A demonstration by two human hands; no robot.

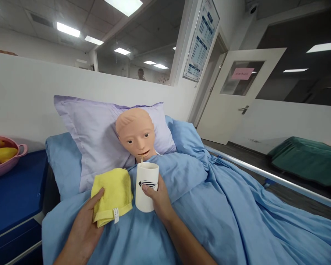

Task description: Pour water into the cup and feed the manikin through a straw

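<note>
My right hand (161, 200) is wrapped round a white cup (147, 173) with a black fish drawing on its side. A thin straw (141, 159) rises from the cup toward the mouth of a mannequin (136, 134); whether it touches the lips I cannot tell. Folded yellow cloth (113, 195) with a white tag is gripped in my left hand (88, 217), the thumb lying on its front. Both hands are above the blue quilt (198, 213). The mannequin's head rests on a lilac pillow (96, 136), its body covered by the quilt.
At the left stands a blue-topped cabinet (19, 191) bearing a pink basin (5, 170) with yellow and red items. A metal bed rail (253, 169) runs along the right side. Beyond it are a door (223, 103) and a green covered bundle (306, 158).
</note>
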